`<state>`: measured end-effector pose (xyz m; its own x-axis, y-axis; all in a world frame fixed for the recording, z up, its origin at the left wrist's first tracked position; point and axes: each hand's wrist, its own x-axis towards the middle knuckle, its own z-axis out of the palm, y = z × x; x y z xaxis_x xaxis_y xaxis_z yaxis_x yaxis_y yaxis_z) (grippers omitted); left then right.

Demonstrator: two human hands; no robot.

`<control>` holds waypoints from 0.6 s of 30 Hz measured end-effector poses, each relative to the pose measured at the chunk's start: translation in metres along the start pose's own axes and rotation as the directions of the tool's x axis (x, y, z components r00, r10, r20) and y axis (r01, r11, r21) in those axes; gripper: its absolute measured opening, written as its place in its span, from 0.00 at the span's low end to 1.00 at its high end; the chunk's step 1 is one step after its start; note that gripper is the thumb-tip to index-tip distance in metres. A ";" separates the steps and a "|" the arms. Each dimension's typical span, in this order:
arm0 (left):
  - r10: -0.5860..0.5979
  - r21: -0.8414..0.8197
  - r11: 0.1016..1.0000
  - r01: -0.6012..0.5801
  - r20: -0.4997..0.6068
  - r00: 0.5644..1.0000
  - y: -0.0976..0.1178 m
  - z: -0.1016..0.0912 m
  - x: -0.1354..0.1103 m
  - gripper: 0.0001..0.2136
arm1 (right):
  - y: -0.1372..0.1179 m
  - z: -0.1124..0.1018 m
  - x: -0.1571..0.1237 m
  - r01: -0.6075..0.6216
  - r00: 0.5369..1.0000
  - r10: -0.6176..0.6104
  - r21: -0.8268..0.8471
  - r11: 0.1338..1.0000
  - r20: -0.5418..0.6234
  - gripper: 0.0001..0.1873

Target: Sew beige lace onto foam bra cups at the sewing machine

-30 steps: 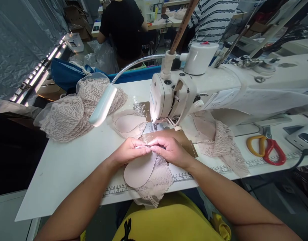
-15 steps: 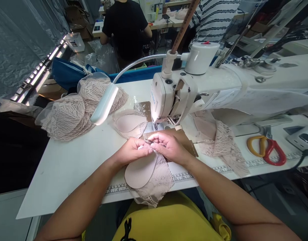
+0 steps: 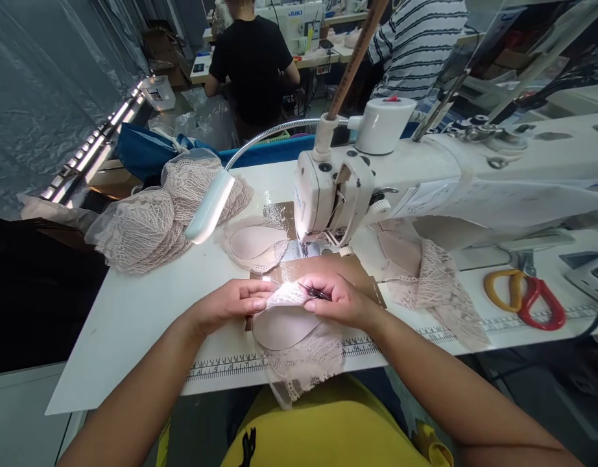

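A beige lace bra cup with a smooth pad lies at the front of the sewing table, its lace hanging over the edge. My left hand pinches its upper left edge between thumb and fingers. At the upper right edge, my right hand grips the lace and also holds small dark thread snips. Just beyond my hands, a second lace cup rests left of the needle of the white sewing machine.
Stacked lace cups sit at the left, under a lamp. More lace pieces and scissors with yellow and red handles lie right. A ruler tape runs along the front edge. Two people sit beyond.
My hands have moved apart, and the left has shifted left along the cup's edge. The cup's top edge is now spread between them. The snips now show in my right hand.
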<state>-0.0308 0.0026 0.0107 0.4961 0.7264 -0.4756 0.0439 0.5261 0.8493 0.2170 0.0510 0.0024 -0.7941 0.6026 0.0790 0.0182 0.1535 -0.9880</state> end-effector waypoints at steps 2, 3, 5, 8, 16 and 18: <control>0.041 -0.113 0.993 -0.039 0.017 0.999 -0.005 0.010 0.008 0.23 | 0.001 0.001 0.000 0.000 1.000 0.000 0.005 1.000 0.017 0.03; 0.051 -0.161 0.986 -0.053 -0.019 0.999 -0.007 0.014 0.011 0.20 | 0.001 0.001 0.000 -0.016 1.000 0.016 -0.012 1.000 0.019 0.03; 0.043 -0.224 0.972 -0.073 -0.136 0.990 -0.008 0.020 0.017 0.15 | 0.002 0.002 0.000 -0.059 0.998 0.060 -0.064 0.996 0.017 0.02; 0.048 -0.214 0.972 -0.098 -0.227 0.973 -0.007 0.025 0.021 0.14 | 0.004 0.003 -0.001 -0.118 0.993 0.118 -0.112 0.987 -0.003 0.04; 0.128 -0.116 0.979 -0.169 -0.296 0.946 -0.010 0.029 0.024 0.13 | 0.013 -0.005 0.000 -0.008 0.973 -0.056 -0.275 0.961 -0.225 0.15; 0.136 -0.102 0.979 -0.175 -0.307 0.942 -0.012 0.029 0.025 0.13 | 0.011 -0.006 0.000 0.024 0.975 -0.094 -0.326 0.945 -0.199 0.14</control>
<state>0.0065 0.0018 -0.0050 0.2066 0.8916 -0.4029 -0.1318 0.4334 0.8915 0.2204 0.0575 -0.0078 -0.6552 0.7295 0.1962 0.1957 0.4147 -0.8887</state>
